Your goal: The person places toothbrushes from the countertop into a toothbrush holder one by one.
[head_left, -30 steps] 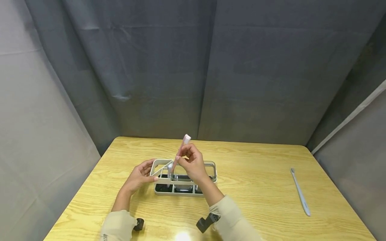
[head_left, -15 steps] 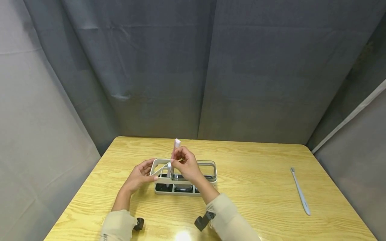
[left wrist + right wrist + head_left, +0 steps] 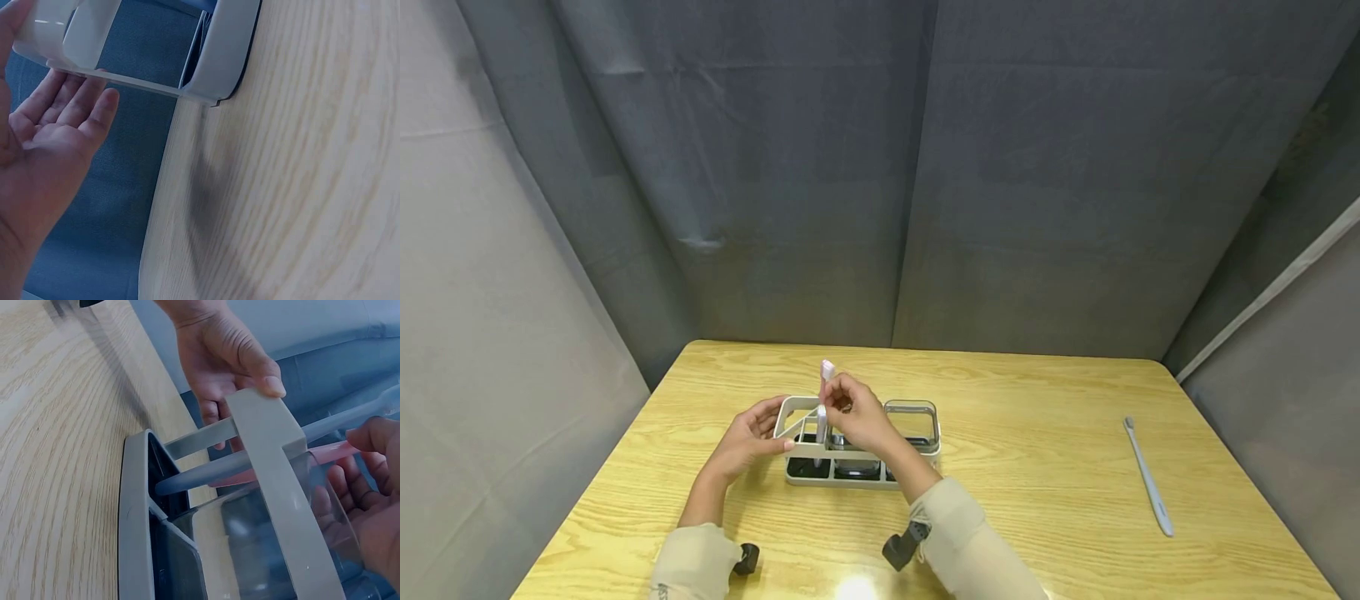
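Observation:
My left hand [image 3: 748, 440] grips the left end of a pale toothbrush holder [image 3: 811, 447], its thumb on the upper frame's front. With my right hand [image 3: 863, 419] I pinch a pink toothbrush [image 3: 334, 452], which stands head up in the divided left section. In the right wrist view, its lower handle passes down through the frame, and its bottom end is hidden. A pale blue-looking toothbrush [image 3: 206, 474] leans in the same section, in front of the pink one. Clear cups [image 3: 912, 407] sit in the holder's other places, partly hidden by my right hand.
Another light-blue toothbrush [image 3: 1150, 483] lies on the wooden table [image 3: 1037, 467] at the right, bristle end away from me. Grey curtains [image 3: 1037, 183] stand behind and at both sides of the table.
My right hand has moved left and the pink toothbrush has gone lower into the holder, turning from tilted to nearly upright. The left hand keeps its grip on the holder.

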A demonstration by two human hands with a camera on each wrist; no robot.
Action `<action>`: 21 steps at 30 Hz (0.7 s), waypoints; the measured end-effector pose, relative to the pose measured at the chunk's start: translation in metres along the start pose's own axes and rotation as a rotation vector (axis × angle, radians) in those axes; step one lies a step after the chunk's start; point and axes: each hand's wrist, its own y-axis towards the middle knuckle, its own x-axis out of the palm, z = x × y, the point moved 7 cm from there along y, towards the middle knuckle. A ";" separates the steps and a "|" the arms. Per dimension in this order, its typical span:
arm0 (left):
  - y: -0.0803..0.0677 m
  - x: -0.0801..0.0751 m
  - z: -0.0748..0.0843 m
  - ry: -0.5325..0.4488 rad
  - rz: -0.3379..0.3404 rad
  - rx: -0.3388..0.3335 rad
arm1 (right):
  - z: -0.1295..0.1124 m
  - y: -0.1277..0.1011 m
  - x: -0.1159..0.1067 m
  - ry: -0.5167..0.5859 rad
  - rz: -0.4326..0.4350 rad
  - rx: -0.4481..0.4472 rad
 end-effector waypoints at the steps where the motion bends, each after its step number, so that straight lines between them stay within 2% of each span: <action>1: 0.000 0.000 0.000 -0.001 0.000 0.001 | 0.006 0.001 0.001 -0.012 -0.011 0.016; 7: 0.000 0.000 0.000 -0.008 -0.001 0.001 | 0.043 0.010 0.005 -0.084 -0.043 0.074; 14: 0.000 0.000 0.001 0.005 0.005 0.003 | 0.047 0.012 0.006 -0.171 -0.053 0.114; 21: 0.000 0.000 0.001 0.014 0.002 0.006 | 0.047 0.011 0.006 -0.204 -0.070 0.151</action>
